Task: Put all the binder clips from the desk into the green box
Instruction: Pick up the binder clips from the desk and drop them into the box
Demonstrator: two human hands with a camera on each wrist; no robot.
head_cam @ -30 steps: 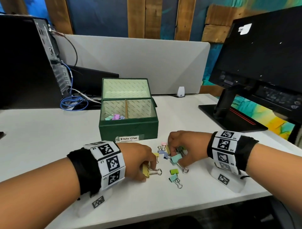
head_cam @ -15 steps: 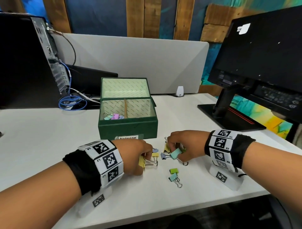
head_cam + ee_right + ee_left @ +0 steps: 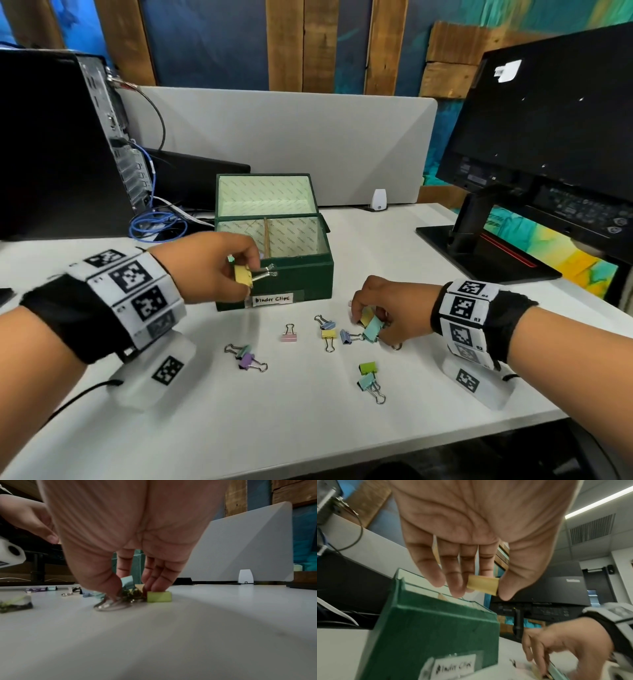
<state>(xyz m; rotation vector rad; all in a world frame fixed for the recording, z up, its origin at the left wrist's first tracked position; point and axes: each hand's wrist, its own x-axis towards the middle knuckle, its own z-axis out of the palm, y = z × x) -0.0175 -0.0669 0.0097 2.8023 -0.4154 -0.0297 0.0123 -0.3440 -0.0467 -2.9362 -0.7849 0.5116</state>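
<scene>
The open green box point(image 3: 294, 281) stands mid-desk, labelled "Binder Clips" point(image 3: 272, 299). My left hand point(image 3: 212, 267) pinches a yellow binder clip point(image 3: 244, 274) just above the box's front left rim; in the left wrist view the yellow clip point(image 3: 482, 584) sits between thumb and fingers over the green box point(image 3: 436, 626). On the desk to the right, my right hand point(image 3: 387, 315) grips a bunch of clips, a teal clip point(image 3: 372, 328) among them. The right wrist view shows its fingers point(image 3: 154, 580) curled round clips, with a green clip point(image 3: 159, 596) beside them. Several loose clips lie in front, such as a pink clip point(image 3: 288, 334) and a purple clip point(image 3: 248, 360).
A black monitor point(image 3: 548, 137) on its stand point(image 3: 479, 253) fills the right. A computer tower point(image 3: 61, 144) with blue cable point(image 3: 157, 222) stands at the left. A grey divider panel point(image 3: 291, 137) runs behind the box. The desk's front edge is close below the clips.
My left hand has lifted the yellow clip off the desk and carried it up to the box's front rim. The right hand stays low, gathering clips.
</scene>
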